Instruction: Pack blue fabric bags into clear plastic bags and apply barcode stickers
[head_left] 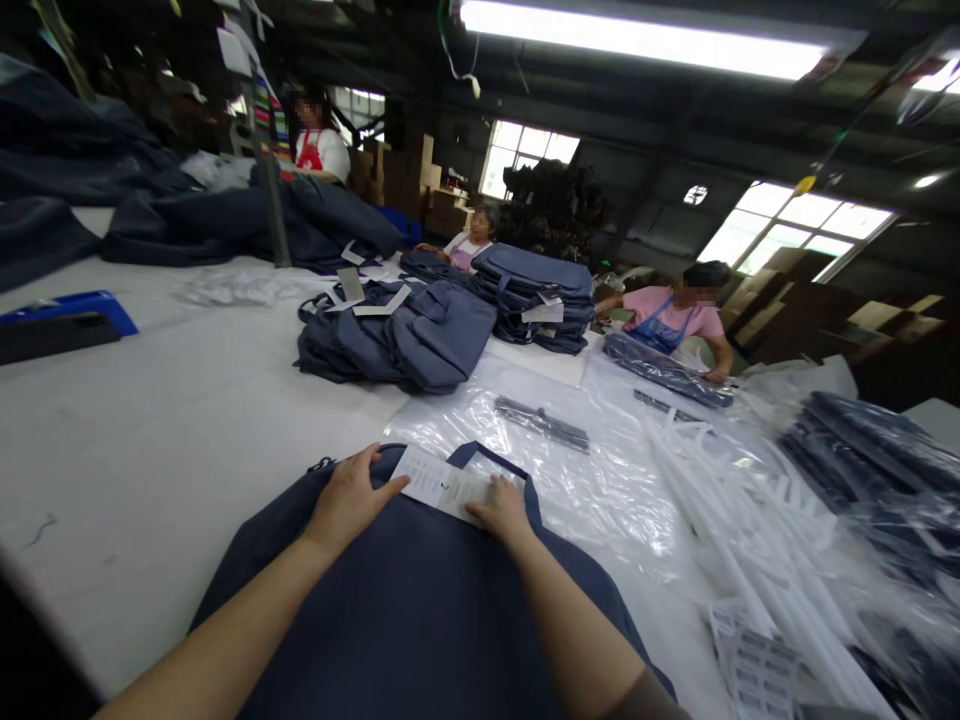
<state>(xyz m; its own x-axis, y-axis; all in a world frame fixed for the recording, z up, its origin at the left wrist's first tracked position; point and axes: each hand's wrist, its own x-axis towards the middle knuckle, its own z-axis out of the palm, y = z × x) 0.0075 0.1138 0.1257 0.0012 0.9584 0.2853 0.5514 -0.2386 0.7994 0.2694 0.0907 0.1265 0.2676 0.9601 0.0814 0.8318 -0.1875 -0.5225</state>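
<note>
A dark blue bag (420,610) lies in front of me on the white table, with a loop handle (529,492) at its far edge. Across that top edge rests a white printed hang tag (424,478). My left hand (346,508) is open on the bag's upper left edge, thumb and forefinger spread, the thumb tip touching the tag's left end. My right hand (504,510) is closed at the tag's right end beside the handle, thumb on the tag and fingers curled. Part of the tag's right end is hidden by this hand.
Folded blue bags with tags (442,330) and a taller bag stack (534,275) stand beyond. Clear plastic bags (592,500), white strips (720,510) and a label sheet (754,665) lie right. A co-worker (675,310) handles a wrapped bag. A metal post (270,200) rises left.
</note>
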